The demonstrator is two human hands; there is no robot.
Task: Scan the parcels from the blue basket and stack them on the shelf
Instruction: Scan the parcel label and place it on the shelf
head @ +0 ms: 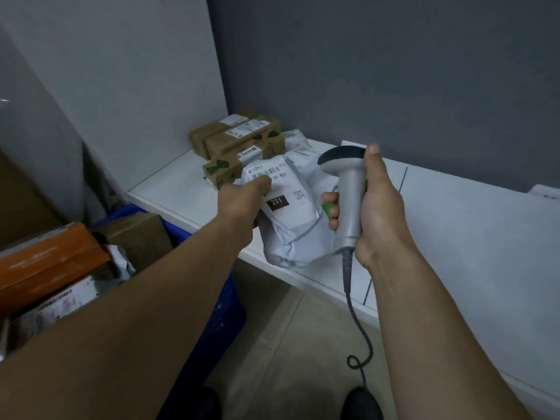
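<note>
My left hand (242,204) grips a white plastic mailer parcel (291,219) by its left edge, label side up, with a black "231" tag on it. The parcel hangs over the front edge of the white shelf (454,237). My right hand (372,207) holds a grey handheld barcode scanner (348,183) by its handle, head tilted down toward the parcel's label. The blue basket (224,301) stands on the floor at the lower left, holding an orange box (48,262), a brown box (136,234) and other parcels.
Several brown cardboard parcels (239,137) and white mailers (300,147) are stacked at the shelf's back left corner against the wall. The scanner's coiled cable (357,328) hangs down to the tiled floor. The shelf's right stretch is bare white surface.
</note>
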